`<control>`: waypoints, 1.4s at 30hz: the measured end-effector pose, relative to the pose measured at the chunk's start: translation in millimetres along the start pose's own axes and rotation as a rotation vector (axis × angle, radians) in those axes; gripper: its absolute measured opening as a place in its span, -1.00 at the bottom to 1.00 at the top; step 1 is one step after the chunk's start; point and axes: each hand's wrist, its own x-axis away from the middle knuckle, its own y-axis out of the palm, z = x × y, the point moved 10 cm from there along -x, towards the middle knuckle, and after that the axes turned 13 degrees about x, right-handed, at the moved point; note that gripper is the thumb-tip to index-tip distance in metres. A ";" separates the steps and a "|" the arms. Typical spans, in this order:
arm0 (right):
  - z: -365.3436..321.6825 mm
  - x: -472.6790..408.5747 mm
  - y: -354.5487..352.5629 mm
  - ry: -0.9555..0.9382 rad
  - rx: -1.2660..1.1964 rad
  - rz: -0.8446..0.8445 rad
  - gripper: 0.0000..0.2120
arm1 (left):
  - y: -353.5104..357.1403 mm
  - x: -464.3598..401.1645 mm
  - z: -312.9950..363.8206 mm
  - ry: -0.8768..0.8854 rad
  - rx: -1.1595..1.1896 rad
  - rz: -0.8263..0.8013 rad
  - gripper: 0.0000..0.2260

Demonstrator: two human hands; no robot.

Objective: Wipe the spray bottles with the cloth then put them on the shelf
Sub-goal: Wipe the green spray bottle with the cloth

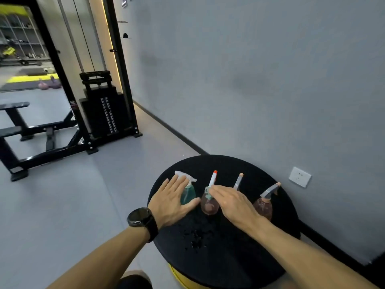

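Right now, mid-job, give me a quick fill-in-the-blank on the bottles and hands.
1. The left hand lies against the ____ bottle.
2. The table carries ____ spray bottles.
3. The left wrist wears a ____.
4. The orange-tipped nozzle points ____ from the person.

Missing: green; four; watch; away

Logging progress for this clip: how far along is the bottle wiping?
Done: nothing visible; four spray bottles stand on the round black table. In hand: left hand lies open against the green bottle; right hand is over the red-tipped bottle. Left: wiping and shelving all; no cloth or shelf identifiable.
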 end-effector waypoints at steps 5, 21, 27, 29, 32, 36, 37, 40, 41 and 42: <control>-4.6 4.3 34.3 -0.013 -0.025 0.004 -0.69 | 33.9 -6.4 -53.7 -0.160 0.121 -0.034 -0.33; 19.0 36.1 146.0 0.057 -0.150 -0.180 -0.41 | 113.0 -104.5 -116.2 -0.377 0.704 -0.016 -0.60; 20.7 35.0 165.3 0.070 -0.139 -0.230 -0.39 | 123.4 -122.4 -123.7 -0.346 0.686 -0.005 -0.76; 19.6 33.2 168.2 0.069 -0.137 -0.239 -0.39 | 124.8 -125.0 -123.5 -0.337 0.687 -0.005 -0.80; 16.1 29.2 167.9 0.061 -0.165 -0.233 -0.43 | 127.4 -126.1 -125.2 -0.342 0.721 -0.014 -0.87; 13.7 12.5 153.5 0.058 -0.219 -0.191 -0.46 | 129.6 -117.5 -124.9 -0.395 0.875 -0.025 -0.75; 14.1 4.8 146.5 0.065 -0.244 -0.164 -0.50 | 129.0 -113.4 -126.1 -0.423 0.956 -0.012 -0.71; 17.0 -24.4 124.4 0.112 -0.300 -0.078 -0.61 | 127.2 -98.7 -131.6 -0.519 1.158 0.041 -0.60; 18.2 -34.7 117.7 0.133 -0.310 -0.048 -0.63 | 126.6 -93.8 -134.5 -0.534 1.196 0.059 -0.56; 19.6 -44.6 111.7 0.157 -0.314 -0.018 -0.65 | 124.0 -88.4 -134.2 -0.541 1.230 0.071 -0.55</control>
